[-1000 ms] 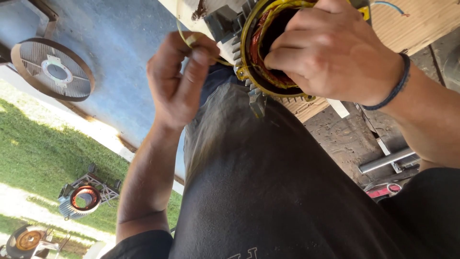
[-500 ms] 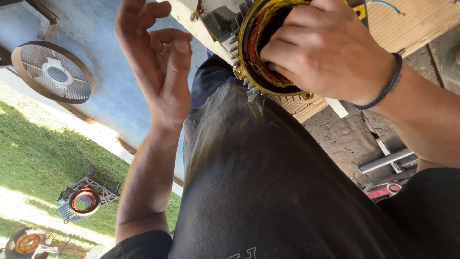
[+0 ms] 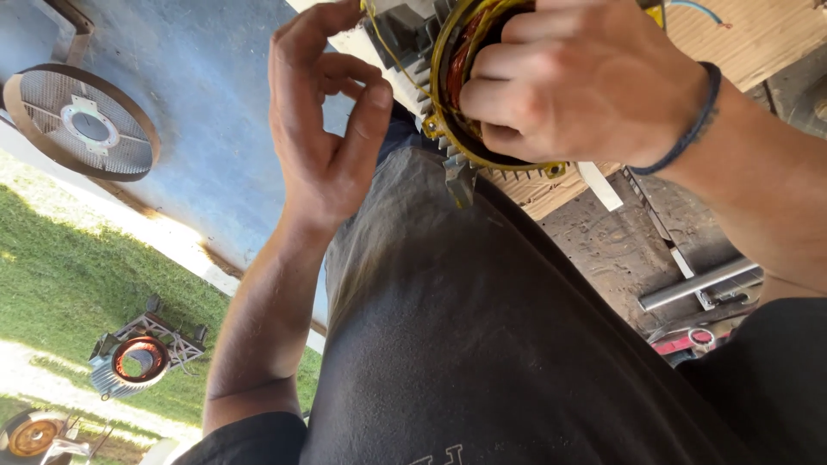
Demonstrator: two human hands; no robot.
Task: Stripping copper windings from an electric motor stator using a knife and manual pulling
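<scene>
Stator (image 3: 465,95) on the lap, at 12 o'clock

Right hand (image 3: 586,82) grips its rim, fingers curled into the copper windings; left hand (image 3: 323,129) hangs at 11, fingers loosely spread, empty. Probably heavy and rigid; windings fragile, so hold the finned housing.

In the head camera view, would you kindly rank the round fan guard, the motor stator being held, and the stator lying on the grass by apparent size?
1. Held motor stator, partly covered by the right hand, and fan guard: look alike; the stator is much nearer the camera.
2. Stator on the grass: smallest, and farthest away.
</scene>
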